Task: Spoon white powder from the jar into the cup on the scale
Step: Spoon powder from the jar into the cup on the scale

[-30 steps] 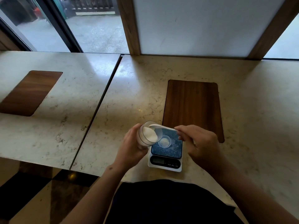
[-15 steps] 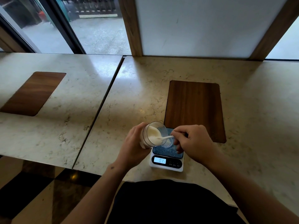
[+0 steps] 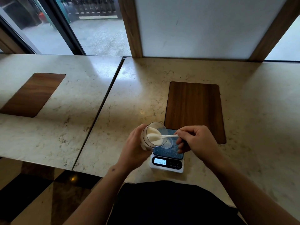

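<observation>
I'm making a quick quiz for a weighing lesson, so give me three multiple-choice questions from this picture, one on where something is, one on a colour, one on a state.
1. Where does the small cup stand?
A. on the scale
B. on the wooden panel
C. on the floor

2. What colour is the spoon?
A. red
B. white
C. black

3. How is the jar held?
A. upright on the counter
C. upside down
B. tilted, mouth toward the cup

Answers: 1 A, it sits on the scale platform. 2 B, the spoon in the right hand is white. 3 B, the left hand tips it, spoon bowl in the powder.
</observation>
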